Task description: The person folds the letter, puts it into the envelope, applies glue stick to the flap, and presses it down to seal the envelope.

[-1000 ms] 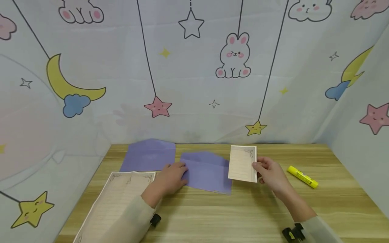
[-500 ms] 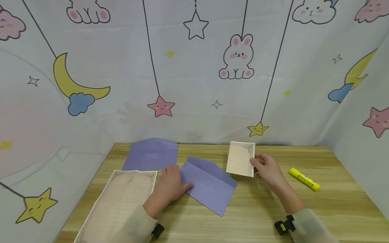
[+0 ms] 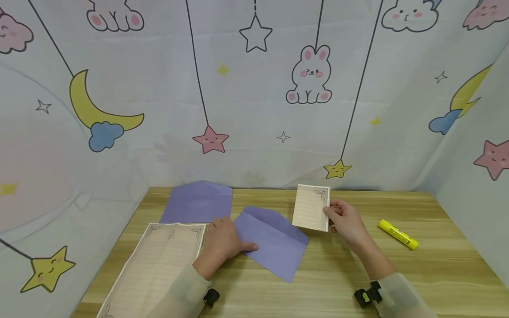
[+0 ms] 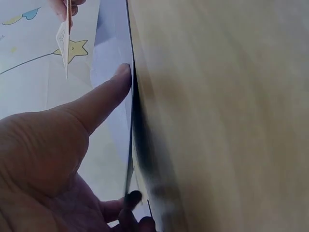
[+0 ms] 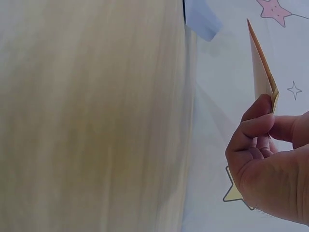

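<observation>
A purple envelope (image 3: 278, 247) lies slanted in the middle of the table, its flap raised toward the back. My left hand (image 3: 222, 240) grips its left corner. In the left wrist view the thumb (image 4: 104, 99) presses the upper face, while fingertips reach under the edge in shadow. To the right, my right hand (image 3: 347, 223) pinches a small folded sheet of lined letter paper (image 3: 309, 207) by its right edge, held up off the table. Seen edge-on in the right wrist view, the folded paper (image 5: 263, 63) stands between thumb and fingers. Its decorated corner faces the head camera.
A second purple envelope (image 3: 196, 205) lies at the back left. A large bordered letter sheet (image 3: 159, 256) covers the left front, partly under the left sleeve. A yellow glue stick (image 3: 398, 234) lies on the right. A printed curtain (image 3: 254, 101) closes off the back.
My left hand pulled the middle envelope round so that it now slants, and the thumb moved onto its face. The folded paper shifted slightly left and back in my right hand.
</observation>
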`<move>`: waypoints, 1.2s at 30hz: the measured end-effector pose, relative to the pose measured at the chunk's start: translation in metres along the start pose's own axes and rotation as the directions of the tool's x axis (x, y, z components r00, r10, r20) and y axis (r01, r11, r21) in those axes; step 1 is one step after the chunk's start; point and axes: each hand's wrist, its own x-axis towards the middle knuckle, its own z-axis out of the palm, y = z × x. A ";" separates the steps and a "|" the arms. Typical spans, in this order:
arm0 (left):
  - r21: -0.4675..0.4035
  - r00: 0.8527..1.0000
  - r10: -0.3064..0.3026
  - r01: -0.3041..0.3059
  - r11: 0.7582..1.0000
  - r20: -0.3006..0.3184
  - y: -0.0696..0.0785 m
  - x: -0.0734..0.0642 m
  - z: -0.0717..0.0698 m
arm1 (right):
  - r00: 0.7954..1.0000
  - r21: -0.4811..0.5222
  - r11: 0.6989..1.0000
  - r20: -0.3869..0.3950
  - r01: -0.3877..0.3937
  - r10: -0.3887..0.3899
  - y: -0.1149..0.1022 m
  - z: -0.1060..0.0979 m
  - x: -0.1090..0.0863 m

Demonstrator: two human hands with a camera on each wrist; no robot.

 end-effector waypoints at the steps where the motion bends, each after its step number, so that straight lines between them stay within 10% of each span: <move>1: -0.030 1.000 -0.005 0.005 1.000 -0.003 0.000 0.001 0.000 | 1.000 -0.002 1.000 -0.001 0.000 0.000 0.000 -0.001 0.000; 6: -0.286 0.997 0.016 -0.036 0.958 -0.074 -0.005 0.005 0.000 | 1.000 -0.006 1.000 -0.009 0.000 0.000 -0.001 -0.003 -0.001; 14: -0.668 0.990 0.024 -0.111 0.736 -0.137 -0.010 0.014 -0.019 | 0.999 0.023 0.999 -0.002 0.033 -0.033 -0.007 -0.002 -0.004; 21: -0.907 0.995 -0.043 -0.067 0.416 -0.093 -0.002 0.017 -0.022 | 0.997 0.058 0.996 0.012 0.070 -0.071 -0.012 0.006 -0.006; 25: -0.959 0.998 -0.033 -0.044 0.281 -0.056 0.004 0.019 -0.021 | 0.995 0.063 0.994 0.035 0.088 -0.091 -0.013 0.011 -0.006; 36: -0.983 1.000 -0.007 -0.015 0.183 -0.016 0.021 0.026 -0.015 | 0.972 -0.029 0.972 -0.020 0.233 -0.234 -0.017 0.017 -0.002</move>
